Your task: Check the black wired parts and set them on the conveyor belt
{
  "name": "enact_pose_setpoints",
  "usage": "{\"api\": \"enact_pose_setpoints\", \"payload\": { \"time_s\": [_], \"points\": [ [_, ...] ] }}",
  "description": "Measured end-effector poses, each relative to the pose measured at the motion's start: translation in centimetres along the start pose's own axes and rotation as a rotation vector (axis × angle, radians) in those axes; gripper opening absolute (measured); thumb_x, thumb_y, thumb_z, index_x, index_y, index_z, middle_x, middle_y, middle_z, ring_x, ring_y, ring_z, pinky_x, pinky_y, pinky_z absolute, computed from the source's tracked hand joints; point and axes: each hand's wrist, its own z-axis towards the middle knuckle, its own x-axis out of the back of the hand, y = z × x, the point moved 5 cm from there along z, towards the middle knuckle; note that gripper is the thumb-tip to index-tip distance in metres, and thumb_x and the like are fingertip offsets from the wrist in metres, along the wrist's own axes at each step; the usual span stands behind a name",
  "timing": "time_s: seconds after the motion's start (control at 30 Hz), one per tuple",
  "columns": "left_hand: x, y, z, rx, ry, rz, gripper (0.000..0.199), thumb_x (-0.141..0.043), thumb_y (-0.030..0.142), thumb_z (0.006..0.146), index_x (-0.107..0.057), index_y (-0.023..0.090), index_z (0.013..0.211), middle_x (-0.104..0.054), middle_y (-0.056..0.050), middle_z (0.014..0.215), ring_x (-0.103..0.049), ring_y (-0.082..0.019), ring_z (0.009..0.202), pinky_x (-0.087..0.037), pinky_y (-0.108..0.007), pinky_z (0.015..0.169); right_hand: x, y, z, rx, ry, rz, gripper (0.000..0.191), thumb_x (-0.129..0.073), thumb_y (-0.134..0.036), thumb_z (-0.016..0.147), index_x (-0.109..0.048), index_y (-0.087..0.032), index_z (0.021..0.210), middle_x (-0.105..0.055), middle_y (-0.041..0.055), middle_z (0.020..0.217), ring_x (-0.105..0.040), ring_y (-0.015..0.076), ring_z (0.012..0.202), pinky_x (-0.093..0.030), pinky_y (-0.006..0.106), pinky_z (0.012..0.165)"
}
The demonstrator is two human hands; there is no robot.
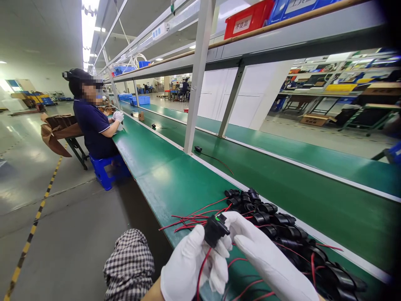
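Note:
Both my hands wear white gloves at the bottom middle. My left hand [191,267] and my right hand [266,259] together hold a small black part [215,229] with a green mark and a red wire hanging from it. Just to the right, a row of several similar black parts [282,228] with red wires [191,217] lies on the green bench [175,184]. My checked sleeve [130,267] shows at the lower left.
A seated co-worker [92,121] in a dark shirt and white gloves works further up the bench on a blue stool [106,169]. A green conveyor belt [282,175] runs alongside. Grey posts [196,83] carry a shelf with a red bin [247,19]. Small black parts [198,149] lie further along.

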Motion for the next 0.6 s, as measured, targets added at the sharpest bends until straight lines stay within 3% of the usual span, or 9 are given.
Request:
{"api": "enact_pose_setpoints", "payload": {
  "time_s": [0.1, 0.2, 0.3, 0.37, 0.43, 0.5, 0.53, 0.57, 0.6],
  "points": [
    [-0.6, -1.6, 0.0, 0.178, -0.087, -0.357, 0.061, -0.063, 0.073, 0.075, -0.063, 0.012, 0.075, -0.045, 0.006, 0.043, -0.033, -0.005, 0.032, -0.023, -0.020, 0.037, 0.3, 1.1, 0.0, -0.077, 0.012, 0.111, 0.048, -0.065, -0.069, 0.084, -0.061, -0.021, 0.090, -0.062, 0.0031, 0.083, -0.058, 0.0211, 0.077, -0.051, 0.034, 0.075],
    [-1.4, -2.0, -0.1, 0.197, -0.115, -0.464, 0.055, -0.062, 0.066, 0.081, -0.065, 0.012, 0.073, -0.052, 0.002, 0.048, -0.040, -0.006, 0.037, -0.027, -0.020, 0.041, 0.2, 2.8, -0.4, -0.163, 0.017, 0.153, 0.050, -0.071, -0.064, 0.082, -0.065, -0.021, 0.108, -0.067, 0.0090, 0.105, -0.061, 0.0282, 0.102, -0.048, 0.042, 0.094],
    [-0.5, -2.4, 0.5, 0.149, 0.014, -0.277, 0.059, -0.050, 0.069, 0.086, -0.069, 0.013, 0.085, -0.065, -0.003, 0.065, -0.057, -0.011, 0.055, -0.043, -0.022, 0.057, 0.4, 3.8, -0.7, -0.206, 0.056, 0.159, 0.049, -0.068, -0.060, 0.085, -0.066, -0.020, 0.114, -0.067, 0.0101, 0.108, -0.061, 0.0304, 0.106, -0.048, 0.045, 0.096],
    [1.3, -2.4, 1.3, 0.056, 0.087, 0.119, 0.069, -0.033, 0.072, 0.091, -0.069, 0.012, 0.093, -0.070, -0.008, 0.075, -0.063, -0.016, 0.065, -0.049, -0.027, 0.066, 1.6, 2.9, -0.6, -0.196, 0.129, 0.070, 0.046, -0.063, -0.058, 0.088, -0.066, -0.020, 0.112, -0.068, 0.0087, 0.103, -0.063, 0.0280, 0.096, -0.053, 0.041, 0.084],
    [3.6, -1.8, 2.1, -0.157, 0.171, 0.664, 0.071, -0.019, 0.065, 0.096, -0.066, 0.012, 0.099, -0.072, -0.011, 0.087, -0.067, -0.020, 0.077, -0.053, -0.034, 0.076, 4.9, 0.4, -0.7, -0.124, 0.353, -0.161, 0.045, -0.057, -0.060, 0.088, -0.065, -0.020, 0.109, -0.069, 0.0086, 0.103, -0.063, 0.0269, 0.087, -0.054, 0.039, 0.071],
    [6.3, -1.8, 2.8, -0.266, 0.295, 0.823, 0.059, -0.032, 0.064, 0.095, -0.061, 0.014, 0.105, -0.069, -0.013, 0.101, -0.065, -0.024, 0.097, -0.049, -0.040, 0.094, 10.0, -3.4, -1.6, -0.007, 0.742, -0.463, 0.045, -0.057, -0.062, 0.086, -0.062, -0.022, 0.107, -0.068, 0.0097, 0.107, -0.063, 0.0299, 0.087, -0.053, 0.043, 0.071],
    [7.4, -1.9, 3.1, -0.286, 0.332, 0.880, 0.054, -0.033, 0.061, 0.096, -0.060, 0.015, 0.104, -0.068, -0.012, 0.101, -0.064, -0.024, 0.098, -0.047, -0.042, 0.097, 12.7, -5.1, -2.2, 0.025, 0.913, -0.569, 0.044, -0.062, -0.060, 0.084, -0.061, -0.024, 0.108, -0.067, 0.0107, 0.109, -0.061, 0.0335, 0.093, -0.050, 0.049, 0.078],
    [8.3, -2.2, 3.3, -0.301, 0.351, 0.931, 0.051, -0.032, 0.059, 0.097, -0.060, 0.016, 0.102, -0.067, -0.012, 0.099, -0.063, -0.024, 0.097, -0.047, -0.044, 0.097, 15.3, -6.4, -2.9, 0.051, 1.058, -0.659, 0.042, -0.064, -0.058, 0.085, -0.059, -0.025, 0.110, -0.063, 0.0116, 0.113, -0.057, 0.0372, 0.102, -0.045, 0.054, 0.087],
    [9.0, -2.4, 3.5, -0.315, 0.361, 0.980, 0.047, -0.034, 0.056, 0.097, -0.061, 0.017, 0.102, -0.067, -0.011, 0.101, -0.062, -0.024, 0.100, -0.045, -0.046, 0.099, 17.8, -7.2, -3.2, 0.058, 1.121, -0.801, 0.039, -0.064, -0.058, 0.086, -0.059, -0.026, 0.109, -0.062, 0.0119, 0.111, -0.055, 0.0389, 0.103, -0.042, 0.057, 0.090]
  ]
}}
